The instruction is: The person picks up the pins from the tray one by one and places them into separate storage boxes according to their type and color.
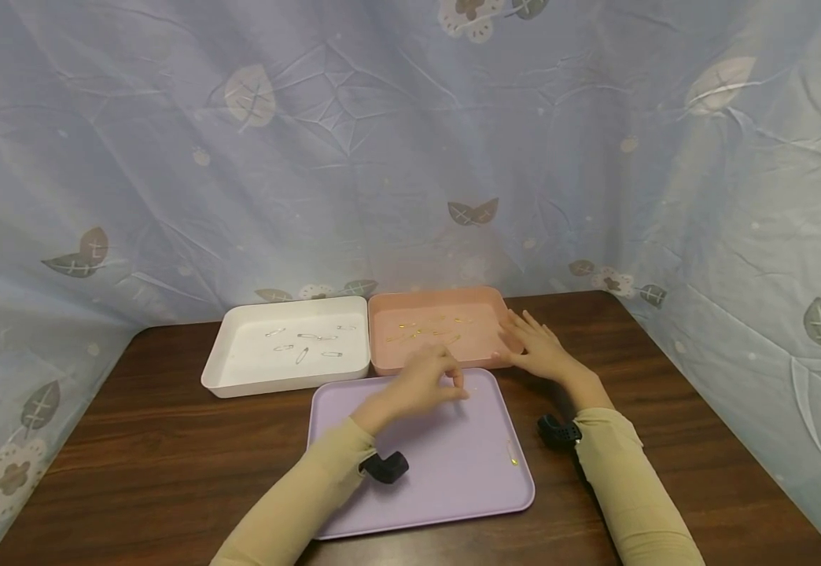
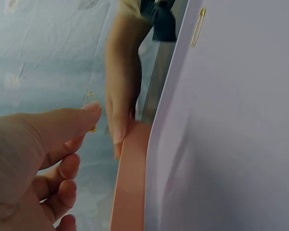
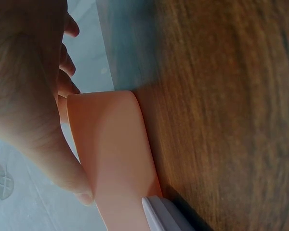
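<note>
My left hand (image 1: 423,383) is above the far part of a lilac tray (image 1: 446,472). Between its thumb and forefinger it pinches a gold safety pin (image 2: 90,128), mostly covered by the thumb; the other fingers curl loosely. Another gold safety pin (image 1: 513,457) lies near the lilac tray's right edge. My right hand (image 1: 543,355) touches the right rim of a pink tray (image 3: 115,144), fingers spread and thumb at the near corner. Several gold safety pins (image 1: 419,332) lie scattered inside the pink tray.
Left of the pink tray stands a white tray (image 1: 241,368) with several silver safety pins (image 1: 302,355). The lilac tray lies in front, close against the pink one. A patterned curtain (image 1: 382,157) hangs behind the dark wooden table (image 1: 170,440).
</note>
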The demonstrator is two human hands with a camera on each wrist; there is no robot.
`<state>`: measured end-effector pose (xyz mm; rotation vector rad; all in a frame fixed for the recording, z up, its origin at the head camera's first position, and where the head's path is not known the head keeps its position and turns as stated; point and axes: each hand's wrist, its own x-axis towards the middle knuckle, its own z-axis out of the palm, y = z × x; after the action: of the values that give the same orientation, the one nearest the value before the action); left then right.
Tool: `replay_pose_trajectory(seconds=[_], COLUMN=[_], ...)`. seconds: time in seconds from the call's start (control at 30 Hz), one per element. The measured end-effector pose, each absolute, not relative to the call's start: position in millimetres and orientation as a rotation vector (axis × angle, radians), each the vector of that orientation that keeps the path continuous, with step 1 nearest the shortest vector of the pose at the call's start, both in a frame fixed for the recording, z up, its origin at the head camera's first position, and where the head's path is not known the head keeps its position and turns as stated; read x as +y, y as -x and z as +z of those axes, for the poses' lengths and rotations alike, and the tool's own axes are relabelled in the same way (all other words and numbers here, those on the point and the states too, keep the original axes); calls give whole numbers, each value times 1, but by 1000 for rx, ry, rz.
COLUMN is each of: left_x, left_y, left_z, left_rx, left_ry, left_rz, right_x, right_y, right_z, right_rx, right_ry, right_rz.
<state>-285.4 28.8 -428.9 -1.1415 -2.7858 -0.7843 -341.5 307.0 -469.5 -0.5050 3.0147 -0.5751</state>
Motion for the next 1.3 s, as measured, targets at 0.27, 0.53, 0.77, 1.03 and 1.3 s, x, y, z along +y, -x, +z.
replay_pose_trajectory(seconds=[0.27,0.53,0.77,1.03,1.3], left_x=[13,-1,-11,-11,-6], left_y=[306,325,337,353,367], left_z=[-434,-438,-443,-443,-443], left_rx=[-2739,-2734,-2752,-2758,-2801], left_ry=[912,699,573,588,625], left_rz=[-903,-1029,-1026,-912,-768], right_x=[308,309,309,307,307], right_y=[341,343,342,342,344], right_z=[-467,-467,-466,-469,-472], right_rx=[3014,3022,3023,3028,3036], right_ry=[521,520,518,519,515], right_rz=[-581,-559,-587,-606,-596])
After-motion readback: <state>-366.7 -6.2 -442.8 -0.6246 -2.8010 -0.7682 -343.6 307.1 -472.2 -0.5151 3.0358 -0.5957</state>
